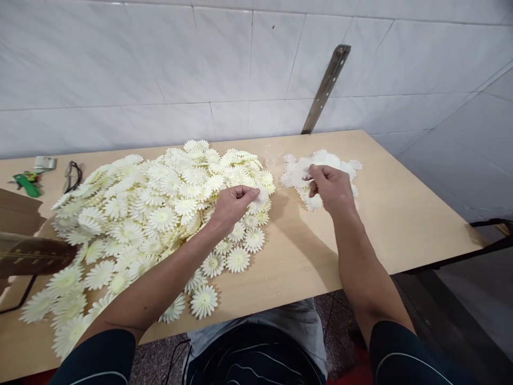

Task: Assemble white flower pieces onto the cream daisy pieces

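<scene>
A big heap of cream plastic daisy flowers (152, 208) covers the left half of the wooden table (401, 214). My left hand (232, 206) rests at the heap's right edge, fingers pinched on one flower (262, 195). A smaller pile of white flowers (320, 163) lies to the right. Over that pile my right hand (331, 187) is curled, its fingertips pinching a white flower piece (308, 174).
A green tool (26, 184) and black glasses (72, 175) lie at the far left. Brown cardboard (20, 214) and a dark strap (32, 256) sit at the left edge. A metal bracket (326, 88) leans on the tiled wall. My lap is below the table's front edge.
</scene>
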A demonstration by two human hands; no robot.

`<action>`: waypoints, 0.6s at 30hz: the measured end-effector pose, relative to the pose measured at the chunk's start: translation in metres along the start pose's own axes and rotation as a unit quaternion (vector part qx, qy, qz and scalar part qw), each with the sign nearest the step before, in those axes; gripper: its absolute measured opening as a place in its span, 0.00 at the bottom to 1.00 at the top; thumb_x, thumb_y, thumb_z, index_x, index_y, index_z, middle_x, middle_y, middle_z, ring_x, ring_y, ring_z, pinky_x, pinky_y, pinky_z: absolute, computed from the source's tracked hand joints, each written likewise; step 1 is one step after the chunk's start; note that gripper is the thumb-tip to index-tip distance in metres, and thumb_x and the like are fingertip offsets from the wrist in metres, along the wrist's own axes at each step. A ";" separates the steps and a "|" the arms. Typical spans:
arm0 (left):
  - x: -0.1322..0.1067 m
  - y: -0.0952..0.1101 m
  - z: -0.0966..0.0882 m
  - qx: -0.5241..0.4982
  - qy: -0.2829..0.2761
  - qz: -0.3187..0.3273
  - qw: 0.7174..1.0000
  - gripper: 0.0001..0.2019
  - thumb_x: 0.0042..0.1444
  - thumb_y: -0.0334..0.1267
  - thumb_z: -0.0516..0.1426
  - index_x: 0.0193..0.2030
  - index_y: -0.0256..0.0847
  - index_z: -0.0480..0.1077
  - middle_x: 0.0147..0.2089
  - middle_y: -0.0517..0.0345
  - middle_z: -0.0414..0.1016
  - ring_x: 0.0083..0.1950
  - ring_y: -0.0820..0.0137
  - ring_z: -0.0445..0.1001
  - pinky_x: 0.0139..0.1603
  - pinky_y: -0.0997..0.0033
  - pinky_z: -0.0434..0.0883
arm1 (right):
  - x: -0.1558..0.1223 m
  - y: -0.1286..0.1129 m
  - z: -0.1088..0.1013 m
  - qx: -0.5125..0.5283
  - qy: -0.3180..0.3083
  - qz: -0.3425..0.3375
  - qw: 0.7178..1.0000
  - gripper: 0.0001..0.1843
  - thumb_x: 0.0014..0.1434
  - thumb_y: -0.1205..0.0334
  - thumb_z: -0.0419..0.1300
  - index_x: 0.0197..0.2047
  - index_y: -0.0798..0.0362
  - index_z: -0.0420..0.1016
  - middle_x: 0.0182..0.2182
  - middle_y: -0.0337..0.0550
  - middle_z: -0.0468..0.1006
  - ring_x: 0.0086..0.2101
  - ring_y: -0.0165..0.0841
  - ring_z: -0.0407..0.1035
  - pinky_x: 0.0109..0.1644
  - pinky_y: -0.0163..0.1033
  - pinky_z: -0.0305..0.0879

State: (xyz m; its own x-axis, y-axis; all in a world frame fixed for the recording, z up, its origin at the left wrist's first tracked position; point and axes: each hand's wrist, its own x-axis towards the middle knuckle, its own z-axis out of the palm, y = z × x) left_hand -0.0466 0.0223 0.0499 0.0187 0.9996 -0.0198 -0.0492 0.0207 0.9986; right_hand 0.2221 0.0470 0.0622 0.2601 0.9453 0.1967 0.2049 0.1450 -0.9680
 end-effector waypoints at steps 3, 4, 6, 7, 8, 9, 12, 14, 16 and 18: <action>0.000 -0.001 0.001 0.003 0.001 -0.005 1.000 0.20 0.44 0.56 0.77 0.29 0.42 0.84 0.27 0.54 0.75 0.29 0.71 0.63 0.27 0.69 0.57 | 0.015 0.004 -0.031 -0.027 0.117 -0.004 0.993 0.26 0.60 0.36 0.77 0.42 0.51 0.81 0.33 0.44 0.84 0.20 0.28 0.69 0.20 0.37 0.72; 0.000 -0.002 0.001 0.003 0.000 -0.008 1.000 0.20 0.44 0.56 0.77 0.30 0.41 0.84 0.28 0.54 0.75 0.29 0.71 0.63 0.27 0.69 0.57 | 0.019 0.005 -0.040 -0.023 0.146 0.003 0.989 0.25 0.60 0.38 0.78 0.45 0.50 0.80 0.35 0.44 0.85 0.21 0.29 0.70 0.20 0.38 0.74; 0.000 -0.003 0.001 0.003 -0.004 -0.013 1.000 0.20 0.44 0.56 0.77 0.30 0.41 0.84 0.28 0.54 0.76 0.29 0.71 0.64 0.27 0.69 0.58 | 0.024 0.006 -0.054 -0.020 0.186 0.013 0.982 0.23 0.61 0.42 0.77 0.47 0.48 0.79 0.39 0.47 0.86 0.23 0.32 0.73 0.19 0.39 0.74; 0.000 -0.004 0.001 0.005 -0.007 -0.016 1.000 0.20 0.44 0.55 0.77 0.31 0.41 0.85 0.28 0.54 0.77 0.29 0.71 0.65 0.27 0.69 0.58 | 0.026 0.006 -0.059 -0.029 0.200 0.016 0.979 0.20 0.63 0.44 0.76 0.46 0.48 0.79 0.41 0.48 0.86 0.24 0.32 0.73 0.19 0.38 0.73; 0.000 -0.004 0.001 0.006 -0.009 -0.017 1.000 0.20 0.44 0.55 0.77 0.31 0.41 0.85 0.28 0.54 0.77 0.29 0.72 0.65 0.27 0.70 0.58 | 0.026 0.006 -0.062 -0.046 0.213 0.018 0.976 0.16 0.64 0.48 0.74 0.45 0.49 0.80 0.42 0.49 0.86 0.24 0.32 0.74 0.19 0.37 0.71; 0.000 -0.004 0.000 0.009 -0.012 -0.019 1.000 0.20 0.45 0.55 0.77 0.32 0.40 0.85 0.28 0.55 0.77 0.29 0.72 0.65 0.27 0.70 0.58 | 0.027 0.005 -0.064 -0.073 0.224 0.022 0.972 0.12 0.66 0.52 0.73 0.45 0.49 0.81 0.43 0.50 0.86 0.24 0.31 0.73 0.19 0.36 0.69; -0.001 -0.004 0.000 0.013 -0.021 -0.022 0.999 0.19 0.46 0.54 0.77 0.33 0.40 0.85 0.28 0.55 0.77 0.29 0.72 0.66 0.27 0.71 0.58 | 0.027 0.006 -0.065 -0.158 0.245 0.058 0.955 0.06 0.66 0.60 0.69 0.44 0.53 0.83 0.42 0.50 0.86 0.20 0.27 0.67 0.18 0.36 0.60; -0.001 -0.003 0.000 0.016 -0.030 -0.024 0.999 0.18 0.47 0.53 0.77 0.33 0.41 0.85 0.28 0.55 0.77 0.29 0.72 0.66 0.27 0.70 0.59 | 0.029 0.010 -0.067 -0.184 0.244 0.076 0.949 0.06 0.67 0.61 0.69 0.44 0.53 0.85 0.39 0.50 0.86 0.20 0.30 0.67 0.20 0.38 0.62; -0.001 -0.003 0.000 0.018 -0.038 -0.026 0.999 0.16 0.49 0.51 0.77 0.33 0.41 0.86 0.29 0.54 0.78 0.29 0.72 0.67 0.27 0.70 0.60 | 0.032 0.017 -0.071 -0.202 0.243 0.071 0.946 0.09 0.68 0.59 0.68 0.47 0.54 0.86 0.36 0.50 0.86 0.23 0.34 0.72 0.24 0.42 0.70; -0.001 -0.003 0.001 0.018 -0.046 -0.026 0.998 0.13 0.51 0.49 0.76 0.34 0.42 0.86 0.30 0.53 0.79 0.30 0.72 0.67 0.27 0.70 0.60 | 0.035 0.023 -0.075 -0.236 0.239 0.040 0.941 0.14 0.69 0.54 0.67 0.51 0.54 0.86 0.35 0.51 0.86 0.25 0.39 0.76 0.31 0.48 0.77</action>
State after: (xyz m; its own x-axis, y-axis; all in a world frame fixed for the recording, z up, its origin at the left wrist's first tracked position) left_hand -0.0456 0.0213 0.0473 0.1113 0.9914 -0.0694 -0.0099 0.0709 0.9974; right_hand 0.3069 0.0620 0.0583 0.6645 0.6915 0.2832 0.5334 -0.1736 -0.8279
